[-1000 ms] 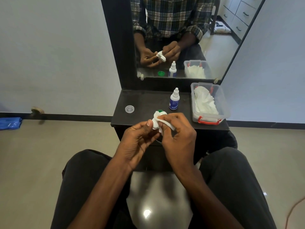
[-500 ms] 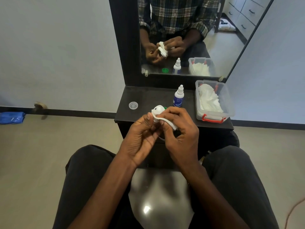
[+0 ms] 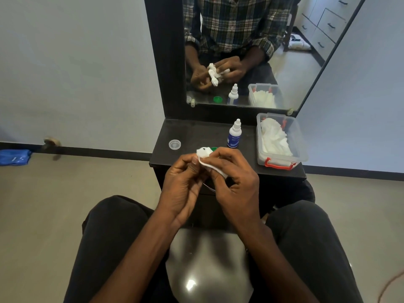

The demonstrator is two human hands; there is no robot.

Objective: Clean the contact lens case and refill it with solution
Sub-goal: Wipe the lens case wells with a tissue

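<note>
Knees in dark trousers sit nearest the camera, with a shiny grey seat (image 3: 207, 265) showing between them. Just above that, both hands meet over the front edge of the black counter (image 3: 185, 132). Left hand (image 3: 182, 189) has its fingers curled in, and the thumb and forefinger pinch the white wipe (image 3: 205, 158) at its upper end. Right hand (image 3: 235, 182) is curled round the other end of the same wipe, fingers bent over it. The contact lens case (image 3: 213, 148) is pretty much buried in there; only a sliver of green peeks out right above the right hand's knuckles, so can't tell how it's being held or whether it's lying on the counter behind the hands.

Left of the hands and a bit further back, a small clear round cap (image 3: 174, 144) lies on the counter by itself. Just beyond the right hand stands the solution bottle (image 3: 234, 134), upright, white nozzle on top, blue label. Further right of that is a clear plastic box (image 3: 282, 141) with red clips, stuffed with white tissues, sitting at the counter's right end.

Behind all that, the mirror (image 3: 251, 51) shows the checked shirt sleeves, both hands on the wipe, plus the bottle and box doubled. Off to the far left, a blue cloth (image 3: 14, 157) lies on the floor by the wall.
</note>
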